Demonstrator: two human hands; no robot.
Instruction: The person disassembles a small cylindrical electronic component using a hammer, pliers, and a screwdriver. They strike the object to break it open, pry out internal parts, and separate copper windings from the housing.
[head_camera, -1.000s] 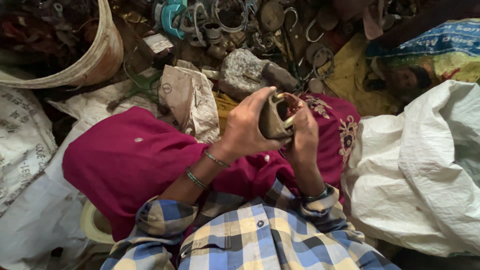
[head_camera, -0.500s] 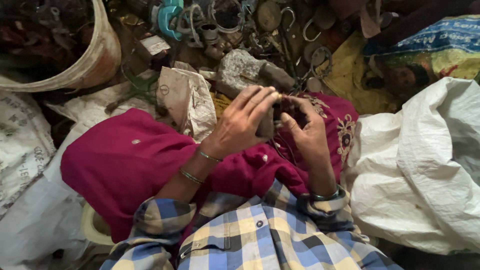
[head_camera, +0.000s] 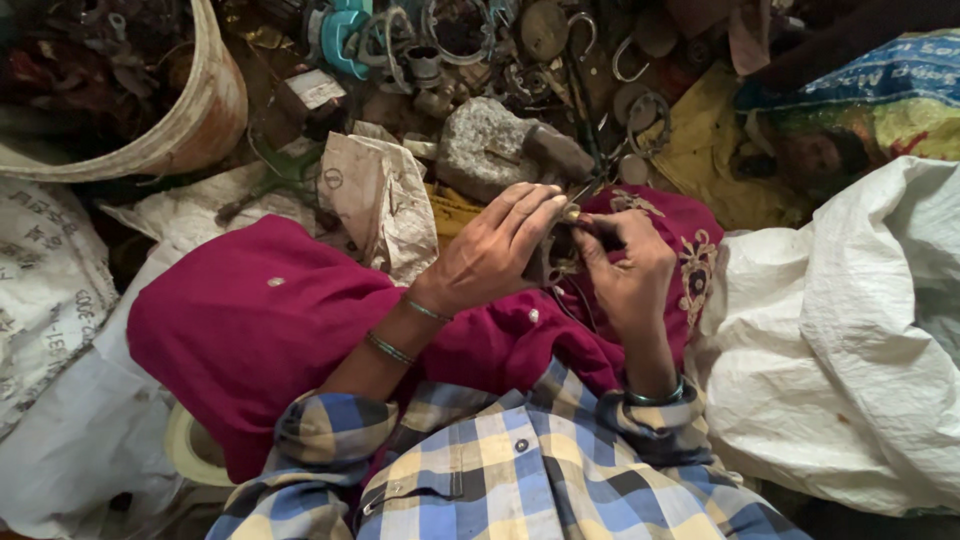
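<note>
Hands: left hand (head_camera: 492, 255) and right hand (head_camera: 628, 268) pinched a small metal part (head_camera: 556, 252) over the lap.
Bucket (head_camera: 190, 120): held dark scrap.
Part axis: could not tell.

A small dark metal part (head_camera: 556, 252), dull and grimy, sits pinched between the left hand (head_camera: 490, 255) and the right hand (head_camera: 630, 270), held just above the lap. Most of it is hidden behind the left fingers; only a brownish edge and a pale glint near the fingertips show.
</note>
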